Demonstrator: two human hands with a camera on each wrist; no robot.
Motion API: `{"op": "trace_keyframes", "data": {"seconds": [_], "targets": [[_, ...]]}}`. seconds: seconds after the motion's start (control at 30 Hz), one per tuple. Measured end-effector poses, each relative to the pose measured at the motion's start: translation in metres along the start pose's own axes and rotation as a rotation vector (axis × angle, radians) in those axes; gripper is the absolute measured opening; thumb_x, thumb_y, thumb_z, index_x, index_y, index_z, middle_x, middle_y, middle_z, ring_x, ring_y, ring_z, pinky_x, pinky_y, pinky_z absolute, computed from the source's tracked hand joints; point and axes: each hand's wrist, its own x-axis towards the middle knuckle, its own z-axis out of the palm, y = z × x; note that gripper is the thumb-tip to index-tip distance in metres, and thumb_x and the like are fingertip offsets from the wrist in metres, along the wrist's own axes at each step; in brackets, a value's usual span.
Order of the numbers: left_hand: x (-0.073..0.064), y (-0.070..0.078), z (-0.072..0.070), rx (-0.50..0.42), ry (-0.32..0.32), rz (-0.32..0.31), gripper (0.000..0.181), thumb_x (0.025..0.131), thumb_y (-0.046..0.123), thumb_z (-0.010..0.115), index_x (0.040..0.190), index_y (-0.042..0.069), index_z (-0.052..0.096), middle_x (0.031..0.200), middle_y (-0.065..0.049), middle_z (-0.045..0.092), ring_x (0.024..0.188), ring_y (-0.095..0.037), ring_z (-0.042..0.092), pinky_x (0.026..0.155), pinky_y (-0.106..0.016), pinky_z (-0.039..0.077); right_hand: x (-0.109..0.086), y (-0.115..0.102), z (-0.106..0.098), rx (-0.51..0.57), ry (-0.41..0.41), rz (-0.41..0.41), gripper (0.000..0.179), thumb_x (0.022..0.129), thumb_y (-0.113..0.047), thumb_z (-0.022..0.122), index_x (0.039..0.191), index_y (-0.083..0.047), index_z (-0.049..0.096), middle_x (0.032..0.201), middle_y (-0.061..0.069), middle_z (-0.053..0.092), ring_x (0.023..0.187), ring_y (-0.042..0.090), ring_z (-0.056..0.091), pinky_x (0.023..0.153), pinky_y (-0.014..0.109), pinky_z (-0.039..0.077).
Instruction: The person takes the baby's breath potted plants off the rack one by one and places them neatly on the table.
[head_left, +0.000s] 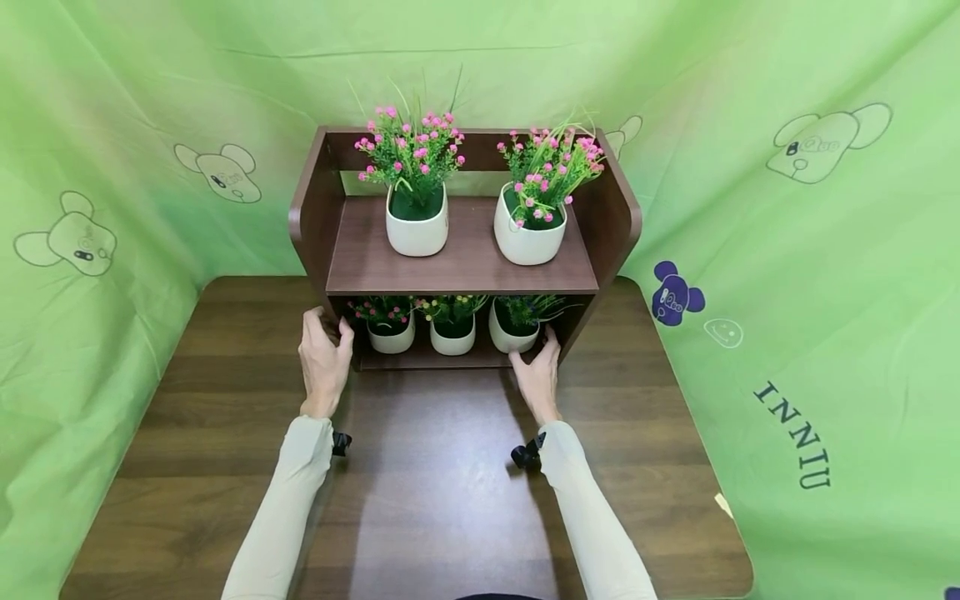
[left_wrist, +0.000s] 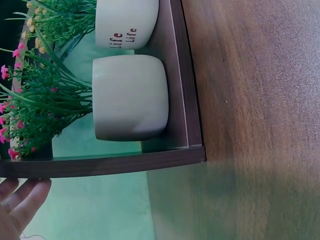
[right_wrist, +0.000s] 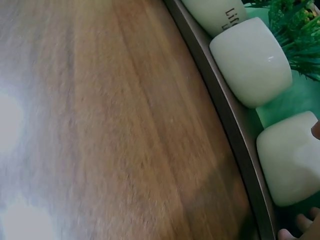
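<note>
A dark brown two-tier shelf (head_left: 465,271) stands at the back of the table. My left hand (head_left: 324,362) holds its left side panel (left_wrist: 105,166), with fingertips (left_wrist: 37,190) against the outer face and the thumb near the front edge. On the lower tier, my right hand (head_left: 538,383) grips the right-hand white pot (head_left: 512,333), a potted plant with dark blue blooms. Its thumb is on the pot's front and its fingers (right_wrist: 302,222) are at the right side. Beside it stand a yellow-flowered potted plant (head_left: 452,337) and a red-pink-flowered one (head_left: 392,337).
Two pink-flowered potted plants (head_left: 417,229) (head_left: 530,239) stand on the upper tier. The brown wooden table (head_left: 435,500) extends in front of the shelf. Green printed cloth (head_left: 825,292) surrounds the table at the back and sides.
</note>
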Motion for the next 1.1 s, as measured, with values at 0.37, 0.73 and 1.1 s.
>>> {"op": "trace_keyframes", "data": {"seconds": [0.37, 0.73, 1.1], "targets": [[0.004, 0.000, -0.002, -0.008, 0.006, -0.018, 0.025, 0.095, 0.002, 0.067, 0.117, -0.009, 0.058, 0.098, -0.025, 0.064, 0.079, -0.046, 0.066, 0.071, -0.055, 0.052, 0.012, -0.009, 0.014, 0.006, 0.003, 0.021, 0.093, 0.092, -0.036, 0.075, 0.165, -0.010, 0.024, 0.162, 0.022, 0.033, 0.150, 0.038, 0.036, 0.120, 0.050, 0.032], [0.001, 0.000, -0.002, -0.003, -0.002, -0.014, 0.027, 0.094, 0.003, 0.066, 0.116, -0.010, 0.057, 0.099, -0.026, 0.063, 0.079, -0.046, 0.065, 0.071, -0.057, 0.053, 0.019, -0.008, 0.022, 0.006, 0.029, 0.046, 0.100, 0.086, -0.037, 0.083, 0.163, -0.007, 0.027, 0.162, 0.023, 0.035, 0.146, 0.042, 0.041, 0.118, 0.054, 0.034], [0.000, 0.000, 0.000, 0.000, 0.000, -0.001, 0.025, 0.094, -0.001, 0.065, 0.116, -0.010, 0.057, 0.100, -0.025, 0.063, 0.080, -0.045, 0.065, 0.072, -0.056, 0.053, 0.022, -0.008, 0.026, -0.007, 0.004, 0.091, 0.113, 0.082, -0.044, 0.083, 0.166, -0.002, 0.019, 0.169, 0.029, 0.022, 0.153, 0.046, 0.030, 0.122, 0.055, 0.029]]}}
